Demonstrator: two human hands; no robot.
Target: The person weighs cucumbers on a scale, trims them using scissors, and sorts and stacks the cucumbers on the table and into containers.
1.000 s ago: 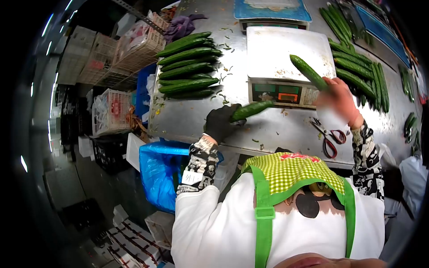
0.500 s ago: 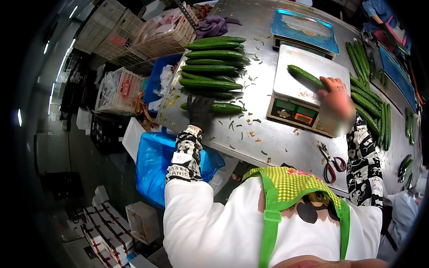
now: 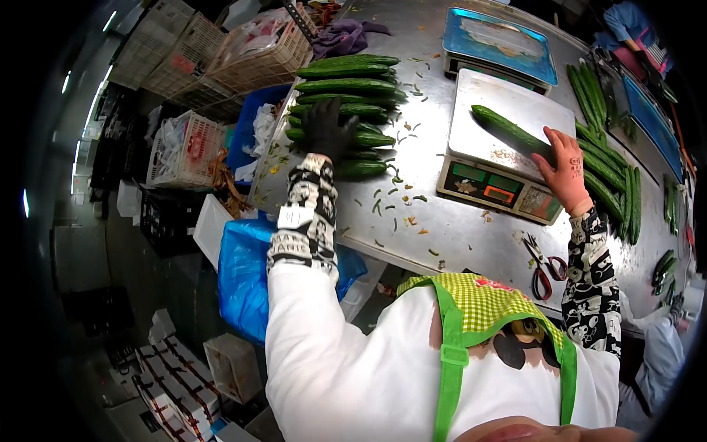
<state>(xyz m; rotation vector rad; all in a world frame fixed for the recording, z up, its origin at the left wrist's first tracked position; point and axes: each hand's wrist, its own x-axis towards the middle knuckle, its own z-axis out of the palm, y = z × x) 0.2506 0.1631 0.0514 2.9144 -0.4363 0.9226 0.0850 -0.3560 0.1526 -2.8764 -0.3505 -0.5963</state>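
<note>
My left hand point(image 3: 328, 131), in a black glove, lies over the left pile of cucumbers point(image 3: 346, 85) with its fingers spread. Part of the pile is hidden under it. One cucumber point(image 3: 508, 130) rests on the white plate of a scale point(image 3: 471, 96). My right hand point(image 3: 563, 168), in a pinkish-orange glove, touches the near end of that cucumber, thumb and fingers apart around its tip. More cucumbers point(image 3: 605, 177) lie just right of the scale.
Red-handled scissors point(image 3: 545, 269) lie near the table's front edge. A blue-topped scale point(image 3: 501, 46) stands farther back. A blue bag point(image 3: 243, 276) hangs below the left edge, near crates point(image 3: 193, 151). Other people point(image 3: 626, 26) are at the right.
The left hand has set its cucumber down at the pile's near side and moved up over the pile. The right hand's cucumber now rests on the scale, and its grip has loosened.
</note>
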